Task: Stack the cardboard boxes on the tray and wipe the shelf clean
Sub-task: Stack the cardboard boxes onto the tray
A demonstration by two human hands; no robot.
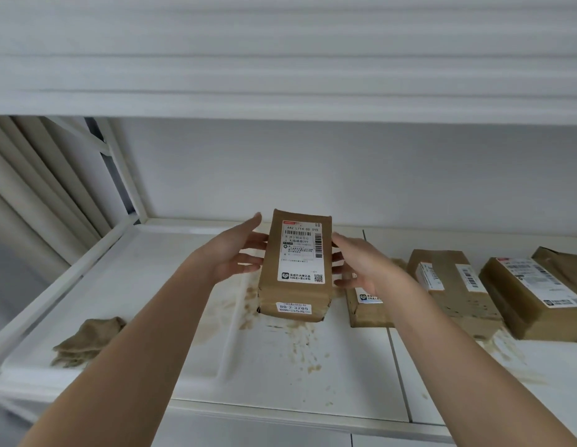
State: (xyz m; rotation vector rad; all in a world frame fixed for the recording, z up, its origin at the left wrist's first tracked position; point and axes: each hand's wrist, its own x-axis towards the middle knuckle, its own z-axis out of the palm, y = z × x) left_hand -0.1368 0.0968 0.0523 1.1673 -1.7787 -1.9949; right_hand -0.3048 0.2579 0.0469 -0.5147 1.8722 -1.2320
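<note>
Right now both hands flank a tall brown cardboard box with a white shipping label, which stands on the white plastic tray at its far right part. The left hand has its fingers spread and fairly straight, the tips touching the box's left side; the right hand lies likewise against the right side, fingers extended rather than curled round it. Tan crumbs and smears dirty the tray near the box's base (some trail toward the near edge). A crumpled tan cloth lies on the tray's near left corner. To the right, on the white shelf, lie three more brown labelled boxes: one partly hidden behind the right wrist, a middle one, and a far-right one, close beside each other.
</note>
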